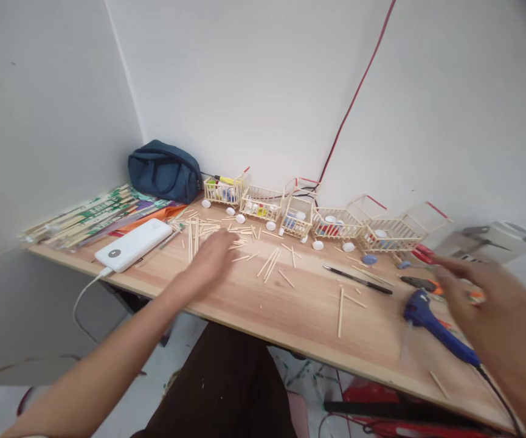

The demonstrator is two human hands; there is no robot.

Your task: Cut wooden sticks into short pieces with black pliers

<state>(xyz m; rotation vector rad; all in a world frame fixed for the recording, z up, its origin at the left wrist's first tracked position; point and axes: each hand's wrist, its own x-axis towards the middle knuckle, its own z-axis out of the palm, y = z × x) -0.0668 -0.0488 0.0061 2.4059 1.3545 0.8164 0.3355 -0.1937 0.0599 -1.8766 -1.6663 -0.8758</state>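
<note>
My left hand (210,255) reaches out low over the wooden table (290,316), right at a scatter of thin wooden sticks (226,234); it is blurred, so its fingers do not show clearly. My right hand (461,286) hovers at the right, blurred, near an orange-handled tool (420,283) and red-handled pliers (422,252). A blue glue gun (436,328) lies just in front of it. Neither hand plainly holds anything.
Several small stick-built carts (299,216) with bottle-cap wheels line the wall. A blue pouch (165,171), a white power bank (134,244), flat packets (89,216), a black pen (358,280) and a grey box (495,240) also lie here. A red cable (358,91) runs up the wall.
</note>
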